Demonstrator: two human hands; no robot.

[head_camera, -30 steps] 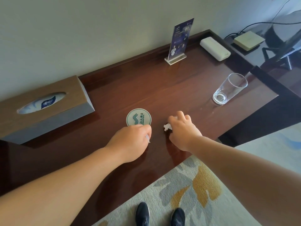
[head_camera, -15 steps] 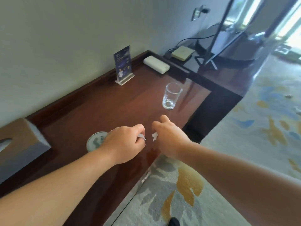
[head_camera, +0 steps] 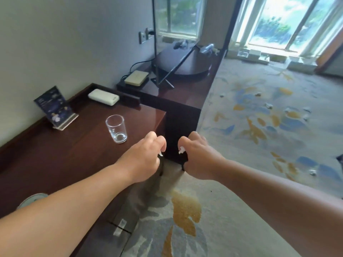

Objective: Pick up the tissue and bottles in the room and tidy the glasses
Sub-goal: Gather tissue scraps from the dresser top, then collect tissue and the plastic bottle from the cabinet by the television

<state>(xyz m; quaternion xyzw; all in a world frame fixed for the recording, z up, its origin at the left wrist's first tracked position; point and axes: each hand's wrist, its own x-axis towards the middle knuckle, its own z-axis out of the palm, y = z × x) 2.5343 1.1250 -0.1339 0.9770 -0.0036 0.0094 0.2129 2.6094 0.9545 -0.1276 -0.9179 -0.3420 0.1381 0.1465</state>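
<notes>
I hold both hands out past the edge of the dark, glossy wooden surface [head_camera: 78, 151], each curled around a scrap of white tissue. My left hand [head_camera: 143, 156] pinches a thin sliver [head_camera: 160, 154]; my right hand [head_camera: 199, 154] pinches a small crumpled wad [head_camera: 181, 150]. A clear, smooth-walled glass [head_camera: 116, 128] stands upright just beyond and left of my left hand. More crumpled tissue bits [head_camera: 268, 105] lie scattered on the patterned carpet [head_camera: 241, 127] well ahead of my right hand. The scraps are light and barely gripped; a loosened pinch could drop them, and a careless left-hand swing could topple the glass.
</notes>
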